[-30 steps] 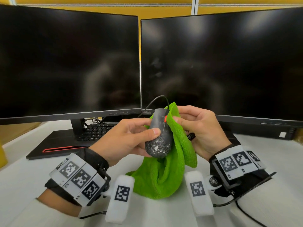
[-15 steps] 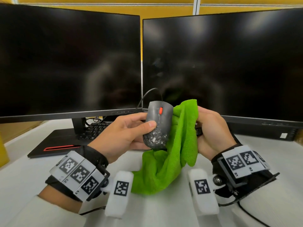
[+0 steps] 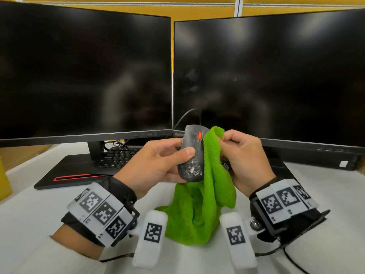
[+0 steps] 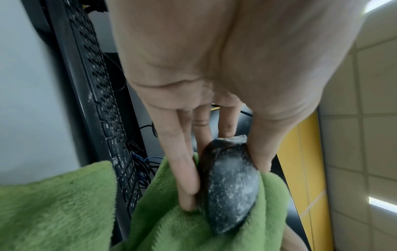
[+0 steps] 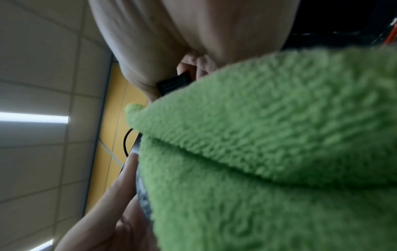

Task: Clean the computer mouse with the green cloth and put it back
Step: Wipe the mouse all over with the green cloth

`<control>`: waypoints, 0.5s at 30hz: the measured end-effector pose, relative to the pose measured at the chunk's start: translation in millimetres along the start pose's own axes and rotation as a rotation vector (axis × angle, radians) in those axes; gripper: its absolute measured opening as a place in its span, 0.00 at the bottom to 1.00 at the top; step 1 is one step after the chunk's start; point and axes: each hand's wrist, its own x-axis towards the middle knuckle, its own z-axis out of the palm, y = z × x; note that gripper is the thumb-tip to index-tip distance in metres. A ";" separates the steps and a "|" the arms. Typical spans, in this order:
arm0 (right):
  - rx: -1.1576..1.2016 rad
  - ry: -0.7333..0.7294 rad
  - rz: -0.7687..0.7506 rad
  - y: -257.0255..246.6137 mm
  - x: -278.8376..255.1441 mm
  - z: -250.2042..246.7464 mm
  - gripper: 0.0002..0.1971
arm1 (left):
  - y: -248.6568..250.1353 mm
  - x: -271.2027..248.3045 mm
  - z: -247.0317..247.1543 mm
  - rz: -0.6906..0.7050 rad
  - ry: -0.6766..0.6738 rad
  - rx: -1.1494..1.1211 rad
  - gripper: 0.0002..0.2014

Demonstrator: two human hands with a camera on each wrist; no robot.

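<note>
A black wired computer mouse (image 3: pixel 192 155) with a red scroll wheel and white smears on its rear is held up above the desk. My left hand (image 3: pixel 158 161) grips it, thumb on top and fingers underneath; the left wrist view shows the mouse (image 4: pixel 232 186) pinched between thumb and fingers. The green cloth (image 3: pixel 209 190) hangs from my right hand (image 3: pixel 243 157), which holds its top edge against the mouse's right side. In the right wrist view the cloth (image 5: pixel 268 152) fills most of the frame and hides the mouse.
Two dark monitors (image 3: pixel 85 76) (image 3: pixel 272 80) stand close behind my hands. A black keyboard (image 3: pixel 116 157) lies under the left monitor on a black base with a red stripe. The mouse cable (image 3: pixel 185 117) loops up behind. The desk (image 3: pixel 29 214) is white.
The mouse has turned so that its top and red wheel face me. The right hand drew the cloth off the mouse and has brought its top edge back against the right side.
</note>
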 end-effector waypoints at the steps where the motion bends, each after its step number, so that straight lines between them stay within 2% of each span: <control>1: 0.023 -0.019 0.008 -0.7 -0.4 -0.9 0.06 | 0.7 -0.3 -1.4 0.001 0.003 -0.003 0.21; 3: 0.056 -0.075 0.022 -1.8 -1.3 -3.1 0.06 | 1.4 -0.3 -3.6 0.003 0.013 -0.018 0.21; 5: 0.048 -0.116 0.030 -3.2 -2.3 -4.7 0.12 | 1.7 -0.7 -3.8 0.005 0.020 -0.027 0.22; 9: 0.040 -0.085 0.039 -4.5 -2.4 -4.2 0.20 | 1.5 -0.5 -0.3 0.009 0.004 -0.001 0.21; 15: 0.057 -0.051 0.028 -3.3 -3.1 0.2 0.15 | 1.7 -1.4 -1.3 0.004 0.001 0.001 0.20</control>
